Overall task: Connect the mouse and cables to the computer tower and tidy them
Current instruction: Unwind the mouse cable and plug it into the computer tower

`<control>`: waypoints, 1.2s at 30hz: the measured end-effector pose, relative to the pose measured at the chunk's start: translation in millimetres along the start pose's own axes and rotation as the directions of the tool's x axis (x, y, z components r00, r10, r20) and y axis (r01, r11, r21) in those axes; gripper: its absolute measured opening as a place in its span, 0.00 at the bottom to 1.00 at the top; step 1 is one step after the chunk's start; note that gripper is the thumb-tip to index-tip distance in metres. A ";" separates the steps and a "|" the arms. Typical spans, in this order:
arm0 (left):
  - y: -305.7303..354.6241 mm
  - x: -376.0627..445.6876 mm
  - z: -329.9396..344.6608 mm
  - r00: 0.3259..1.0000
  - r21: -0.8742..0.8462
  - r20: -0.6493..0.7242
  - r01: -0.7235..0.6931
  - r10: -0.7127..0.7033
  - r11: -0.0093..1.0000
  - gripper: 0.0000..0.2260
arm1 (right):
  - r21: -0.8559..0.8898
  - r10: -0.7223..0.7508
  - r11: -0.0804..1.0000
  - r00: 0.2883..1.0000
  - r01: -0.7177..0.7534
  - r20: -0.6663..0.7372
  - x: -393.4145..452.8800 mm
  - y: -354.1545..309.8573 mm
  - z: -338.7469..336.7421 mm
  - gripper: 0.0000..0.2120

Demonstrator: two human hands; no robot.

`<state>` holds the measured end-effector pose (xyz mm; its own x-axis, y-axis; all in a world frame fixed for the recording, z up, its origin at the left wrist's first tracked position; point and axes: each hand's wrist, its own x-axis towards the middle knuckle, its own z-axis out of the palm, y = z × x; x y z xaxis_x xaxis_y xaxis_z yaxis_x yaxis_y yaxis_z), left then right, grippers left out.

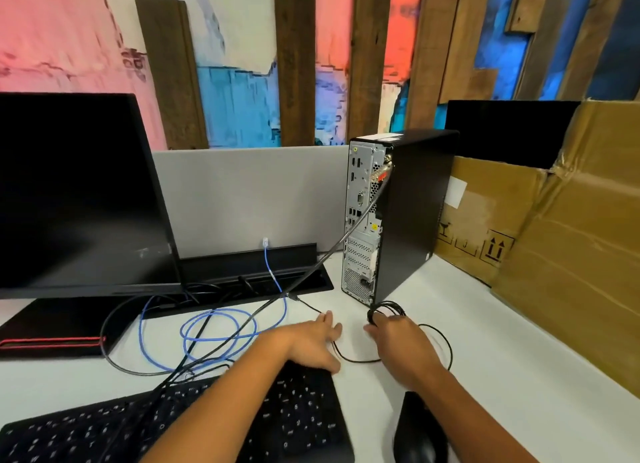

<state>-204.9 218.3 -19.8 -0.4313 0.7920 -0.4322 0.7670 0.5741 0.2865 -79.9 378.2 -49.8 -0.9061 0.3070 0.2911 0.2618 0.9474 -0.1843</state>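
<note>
The black computer tower stands upright on the white desk, its rear port panel facing me. A grey braided cable runs from the tower's upper back down to the left. My right hand grips a coiled bundle of thin black mouse cable just in front of the tower's base. A loop of that cable lies on the desk. My left hand rests flat, fingers apart, over the same thin cable beside the keyboard. The black mouse lies near my right forearm.
A black keyboard sits at the near edge. A monitor stands at the left. A blue network cable lies coiled by the black cable tray. Cardboard boxes crowd the right side.
</note>
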 end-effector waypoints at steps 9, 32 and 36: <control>-20.6 26.7 -18.9 0.655 -0.464 -0.539 0.293 -0.529 0.836 0.16 | 0.082 0.067 0.994 0.993 -0.075 0.092 -10.9 -0.5 9.5 0.11; 28.2 13.8 -84.0 0.344 -0.102 -0.938 -0.209 -0.025 0.972 0.08 | -0.156 0.175 0.978 0.958 -0.141 0.228 22.5 -42.9 -11.1 0.09; 19.3 14.8 -100.7 0.346 -0.329 -0.904 -0.186 -0.251 0.926 0.07 | -0.094 0.223 0.974 0.944 -0.206 0.241 39.5 -41.0 -18.5 0.10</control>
<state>-244.4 262.1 65.5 -0.7715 0.3180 0.5511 0.6343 0.4528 0.6266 -120.3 353.1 -13.4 -0.8774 0.4796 0.0073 0.4731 0.8678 -0.1518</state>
